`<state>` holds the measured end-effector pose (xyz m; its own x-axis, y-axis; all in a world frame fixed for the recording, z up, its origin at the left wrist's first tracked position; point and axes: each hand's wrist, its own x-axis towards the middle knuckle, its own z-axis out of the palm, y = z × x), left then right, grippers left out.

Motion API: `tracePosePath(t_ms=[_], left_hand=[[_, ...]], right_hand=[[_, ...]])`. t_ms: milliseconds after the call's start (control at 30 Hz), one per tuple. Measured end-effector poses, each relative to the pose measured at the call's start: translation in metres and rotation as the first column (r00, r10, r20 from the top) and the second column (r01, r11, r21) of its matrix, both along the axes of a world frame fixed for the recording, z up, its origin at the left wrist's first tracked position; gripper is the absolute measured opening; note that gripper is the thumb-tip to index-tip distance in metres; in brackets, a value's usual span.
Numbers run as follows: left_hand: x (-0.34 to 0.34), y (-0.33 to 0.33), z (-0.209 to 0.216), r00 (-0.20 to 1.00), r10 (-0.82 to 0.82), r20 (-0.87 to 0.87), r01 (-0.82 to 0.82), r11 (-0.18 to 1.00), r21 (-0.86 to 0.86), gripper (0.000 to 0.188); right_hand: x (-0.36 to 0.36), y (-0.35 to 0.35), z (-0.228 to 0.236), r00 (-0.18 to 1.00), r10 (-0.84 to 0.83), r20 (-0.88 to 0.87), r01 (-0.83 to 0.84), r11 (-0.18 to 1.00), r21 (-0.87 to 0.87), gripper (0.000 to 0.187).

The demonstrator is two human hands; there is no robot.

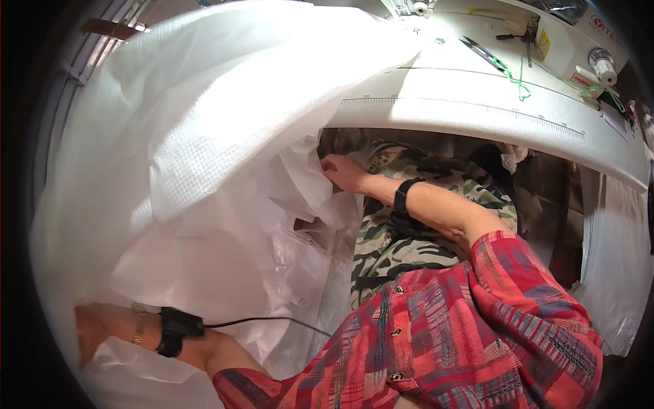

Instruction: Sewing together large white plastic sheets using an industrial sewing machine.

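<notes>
A large sheet of white woven plastic billows across my left side, draped from the sewing machine bed down past my lap. My right hand is under the front edge of the machine bed. Its fingers are curled closed at the right edge of the sheet, gripping it. Far to the left and low, my left hand lies against the sheet near the picture's rim. Its fingers are dark and smeared, so their hold cannot be made out.
On the bed lie black thread snips with green cord and a small dark screwdriver. A printed ruler scale runs along its front. Clear plastic sheeting hangs at the right. A black cable runs from my left wristband.
</notes>
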<state>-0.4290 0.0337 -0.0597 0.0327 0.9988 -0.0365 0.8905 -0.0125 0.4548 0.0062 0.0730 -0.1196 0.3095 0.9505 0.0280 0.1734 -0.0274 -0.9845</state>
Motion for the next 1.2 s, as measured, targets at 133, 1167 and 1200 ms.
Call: tracePosePath(t_ms=[133, 1167, 1200], left_hand=[[0.002, 0.011, 0.032, 0.996, 0.025, -0.087, -0.015, 0.994, 0.112, 0.067], [0.048, 0.223, 0.284, 0.848, 0.206, -0.489, 0.321, 0.536, 0.781, 0.075], [0.042, 0.231, 0.291, 0.841, 0.224, -0.493, 0.329, 0.512, 0.794, 0.076]], right_hand=[[-0.019, 0.015, 0.017, 0.973, -0.061, -0.223, 0.149, 0.903, 0.402, 0.035], [0.004, -0.007, -0.004, 0.907, 0.309, -0.287, -0.261, 0.946, 0.193, 0.026], [0.007, -0.031, -0.009, 0.914, 0.303, -0.272, -0.261, 0.949, 0.179, 0.026]])
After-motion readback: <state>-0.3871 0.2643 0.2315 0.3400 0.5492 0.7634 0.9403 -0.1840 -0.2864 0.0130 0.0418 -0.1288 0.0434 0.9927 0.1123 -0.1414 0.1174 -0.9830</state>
